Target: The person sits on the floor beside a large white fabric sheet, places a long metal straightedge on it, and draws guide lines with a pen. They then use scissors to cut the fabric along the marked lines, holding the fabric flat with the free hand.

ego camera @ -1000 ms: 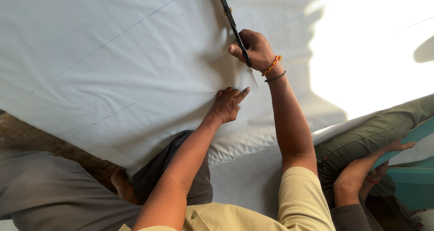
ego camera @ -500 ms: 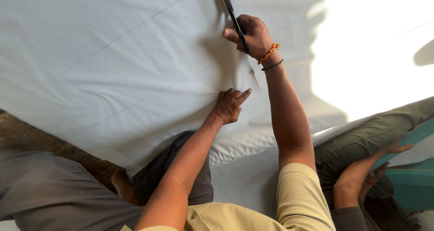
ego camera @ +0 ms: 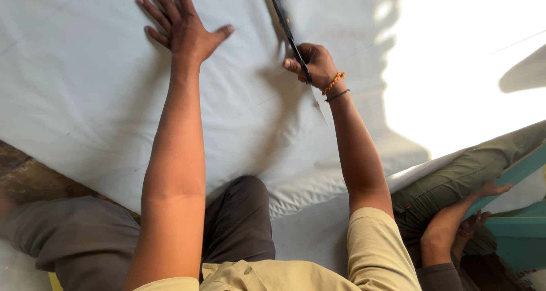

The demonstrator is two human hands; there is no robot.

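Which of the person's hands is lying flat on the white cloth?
The left hand: its fingers are spread wide and pressed on the white cloth. The right hand is curled around black scissors instead.

Another person's bare foot [ego camera: 449, 234] and olive trouser leg [ego camera: 466, 174] beside a teal board [ego camera: 520, 234].

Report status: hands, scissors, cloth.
Right hand grips scissors, blades on white cloth. Left hand flat on cloth, apart from blades. Nothing across the cut line.
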